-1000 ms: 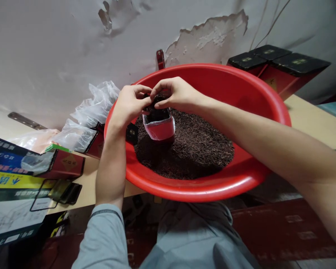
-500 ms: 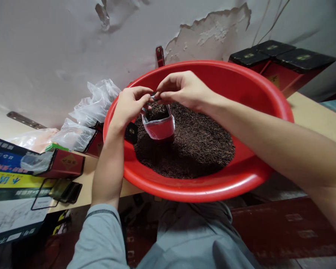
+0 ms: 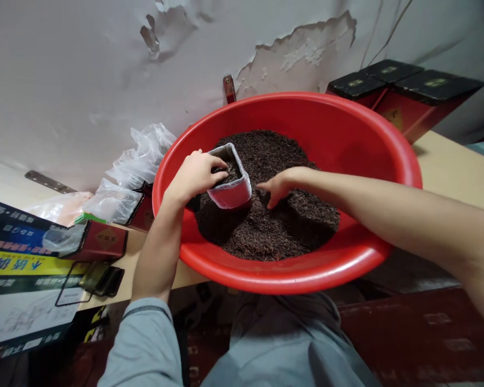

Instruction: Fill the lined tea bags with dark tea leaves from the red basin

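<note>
A tall square red tin (image 3: 230,198) with a clear plastic liner folded over its rim stands tilted in dark loose tea leaves (image 3: 266,236). The leaves lie heaped in a large red plastic basin (image 3: 290,277). My left hand (image 3: 197,174) grips the tin at its left rim, thumb and a finger reaching into the mouth over the tea inside; its other fingers are partly hidden. To the right of the tin, my right hand (image 3: 284,185) is low over the heap, fingers apart and pointing left, the tips at the leaves. Nothing shows in it.
Several closed red tins with black lids (image 3: 435,86) stand right of the basin on the pale table (image 3: 447,172). On the left are bagged red tins (image 3: 105,239), crumpled clear plastic bags (image 3: 141,156), black lids (image 3: 108,280) and a printed box (image 3: 20,301). A peeling wall rises behind.
My right hand has left the liner at the tin's mouth and dropped right onto the tea. My left hand has shifted down over the tin's left rim. The tin's mouth now shows more.
</note>
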`<control>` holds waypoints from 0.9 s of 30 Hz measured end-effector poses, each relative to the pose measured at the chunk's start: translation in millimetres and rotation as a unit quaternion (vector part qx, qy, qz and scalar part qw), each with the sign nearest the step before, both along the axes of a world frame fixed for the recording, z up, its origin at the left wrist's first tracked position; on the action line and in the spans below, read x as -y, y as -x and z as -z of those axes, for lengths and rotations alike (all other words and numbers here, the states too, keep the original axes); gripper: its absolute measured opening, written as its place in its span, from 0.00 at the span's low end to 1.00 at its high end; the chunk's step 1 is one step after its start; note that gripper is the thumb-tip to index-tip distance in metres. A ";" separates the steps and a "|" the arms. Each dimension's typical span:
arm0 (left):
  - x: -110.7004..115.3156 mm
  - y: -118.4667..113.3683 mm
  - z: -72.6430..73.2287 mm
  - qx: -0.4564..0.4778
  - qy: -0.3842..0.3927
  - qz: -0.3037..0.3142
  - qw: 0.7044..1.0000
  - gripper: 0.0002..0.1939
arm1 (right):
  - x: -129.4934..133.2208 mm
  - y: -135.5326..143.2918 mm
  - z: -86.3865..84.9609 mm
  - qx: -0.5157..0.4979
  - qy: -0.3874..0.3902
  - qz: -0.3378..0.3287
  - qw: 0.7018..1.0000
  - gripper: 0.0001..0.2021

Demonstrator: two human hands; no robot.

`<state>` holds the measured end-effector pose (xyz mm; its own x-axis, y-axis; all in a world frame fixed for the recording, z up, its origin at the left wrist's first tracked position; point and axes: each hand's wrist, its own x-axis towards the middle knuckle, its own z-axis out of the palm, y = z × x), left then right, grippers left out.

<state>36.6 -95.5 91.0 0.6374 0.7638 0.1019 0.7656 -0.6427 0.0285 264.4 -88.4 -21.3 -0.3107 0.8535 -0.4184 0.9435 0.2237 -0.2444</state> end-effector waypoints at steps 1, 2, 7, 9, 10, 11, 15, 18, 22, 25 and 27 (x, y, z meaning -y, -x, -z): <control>-0.5 1.9 -1.2 -0.002 0.010 0.002 1.000 0.14 | 3.6 7.2 2.8 0.024 0.064 -0.015 0.998 0.38; -2.2 3.3 -1.3 -0.008 0.020 0.004 1.000 0.15 | 5.9 13.7 4.6 0.049 0.121 -0.030 0.991 0.36; -13.5 -1.6 7.7 -0.075 0.023 -0.050 0.996 0.17 | 4.1 27.4 10.9 0.084 0.184 -0.056 0.978 0.25; -11.8 -5.6 9.1 -0.096 0.033 -0.061 0.993 0.18 | 2.8 27.1 13.7 0.075 0.171 -0.055 0.981 0.21; -9.6 -7.2 8.7 -0.100 0.045 -0.050 0.993 0.18 | 2.8 27.0 14.8 0.076 0.163 -0.057 0.982 0.18; -7.0 -8.5 8.0 -0.101 0.058 -0.031 0.993 0.18 | 3.0 27.1 15.5 0.080 0.154 -0.062 0.983 0.16; -4.0 -9.6 6.3 -0.074 0.081 -0.011 0.994 0.18 | 4.9 29.5 14.2 0.082 0.122 -0.077 0.986 0.13; -9.4 -6.5 8.4 -0.030 0.097 -0.049 0.994 0.18 | 5.8 31.2 10.7 0.053 0.119 -0.060 0.990 0.13; -12.6 -2.6 12.7 0.052 0.138 0.038 0.988 0.20 | 7.8 33.4 5.3 0.076 0.112 -0.074 0.988 0.17; -16.3 -2.3 15.9 0.057 0.117 -0.017 0.991 0.20 | 9.7 35.4 0.7 0.100 0.111 -0.090 0.985 0.16; -20.7 -3.0 18.4 0.040 0.118 -0.052 0.991 0.21 | 10.5 36.4 -1.5 0.104 0.112 -0.096 0.984 0.14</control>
